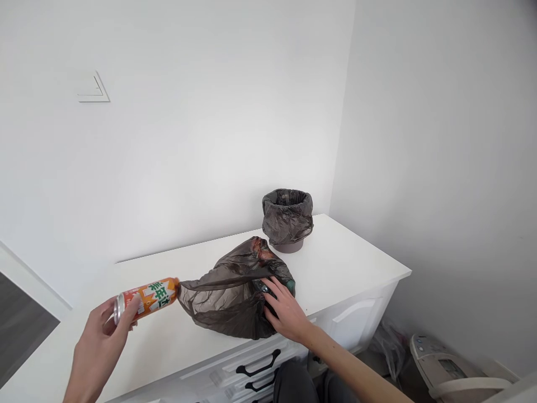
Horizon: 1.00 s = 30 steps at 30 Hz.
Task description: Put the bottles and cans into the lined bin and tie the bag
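Note:
My left hand (103,336) grips an orange soda can (149,296) with green and white lettering by its silver end, tilted above the cabinet top. The can's far end meets the drawn-out tip of a dark, see-through garbage bag (226,296); whether it is caught in the plastic I cannot tell. My right hand (285,310) grasps the right part of this bag, fingers spread around a dark shiny lump. Orange-red and green things show dimly through the bag, their kinds unclear.
On the white cabinet top (348,263), behind the bag, stands a small trash bin (289,247) lined with another dark bag. Drawers with black handles (258,364) run along the front. A beige appliance (440,364) and clear plastic (388,347) sit on the floor at right.

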Each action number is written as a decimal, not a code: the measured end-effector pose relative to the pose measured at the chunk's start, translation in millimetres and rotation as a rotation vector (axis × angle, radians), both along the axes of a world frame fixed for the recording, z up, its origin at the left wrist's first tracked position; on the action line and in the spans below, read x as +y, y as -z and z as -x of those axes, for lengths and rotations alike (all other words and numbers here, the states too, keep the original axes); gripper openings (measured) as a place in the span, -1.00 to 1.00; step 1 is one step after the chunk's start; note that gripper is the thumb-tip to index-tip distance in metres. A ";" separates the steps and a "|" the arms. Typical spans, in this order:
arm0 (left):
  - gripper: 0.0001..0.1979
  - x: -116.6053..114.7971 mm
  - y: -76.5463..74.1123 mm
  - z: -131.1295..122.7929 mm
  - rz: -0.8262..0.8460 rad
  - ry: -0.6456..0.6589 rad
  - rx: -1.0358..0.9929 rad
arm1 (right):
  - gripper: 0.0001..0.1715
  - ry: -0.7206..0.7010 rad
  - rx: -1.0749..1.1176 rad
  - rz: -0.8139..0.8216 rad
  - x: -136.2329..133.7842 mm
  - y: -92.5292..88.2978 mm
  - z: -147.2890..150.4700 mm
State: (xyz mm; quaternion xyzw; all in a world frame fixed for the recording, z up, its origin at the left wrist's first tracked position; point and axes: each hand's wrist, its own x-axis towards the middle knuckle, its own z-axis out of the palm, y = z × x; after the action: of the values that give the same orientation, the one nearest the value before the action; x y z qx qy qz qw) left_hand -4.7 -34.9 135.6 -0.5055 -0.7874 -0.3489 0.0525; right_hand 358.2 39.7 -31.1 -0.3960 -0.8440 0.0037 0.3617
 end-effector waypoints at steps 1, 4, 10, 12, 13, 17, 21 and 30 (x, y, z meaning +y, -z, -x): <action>-0.33 0.1 -1.5 0.0 0.028 0.016 -0.083 | -0.60 0.005 -0.008 -0.003 -0.8 -0.3 -0.5; -0.33 0.9 -9.9 1.3 0.170 0.038 -0.110 | -0.61 0.014 -0.019 -0.016 -3.9 -3.2 -1.0; -0.35 9.2 -21.0 16.2 0.361 0.003 0.133 | -0.59 0.095 0.073 -0.025 -10.5 -24.8 6.5; -0.33 12.5 -20.3 21.2 0.398 0.017 0.165 | -0.62 0.114 0.106 -0.023 -10.6 -34.7 9.6; -0.31 14.0 -19.1 23.7 0.401 0.022 0.181 | -0.64 0.110 0.113 -0.024 -10.1 -39.3 10.7; -0.21 18.7 -7.8 36.1 0.395 0.043 0.196 | -0.75 0.070 0.085 -0.004 -7.6 -50.2 9.0; -0.16 15.6 8.4 46.7 0.360 0.091 0.272 | -0.82 0.004 -0.021 0.009 -11.1 -46.8 -3.2; -0.61 -14.3 30.7 -21.2 -0.221 0.451 0.589 | -0.81 0.134 -0.075 -0.028 -26.8 -36.7 -19.2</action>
State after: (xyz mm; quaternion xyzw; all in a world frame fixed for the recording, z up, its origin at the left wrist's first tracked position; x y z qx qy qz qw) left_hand 16.6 -49.2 104.9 -0.7357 -0.5655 -0.2743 0.2523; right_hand 377.4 12.9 5.6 -0.4464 -0.8285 -0.0475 0.3347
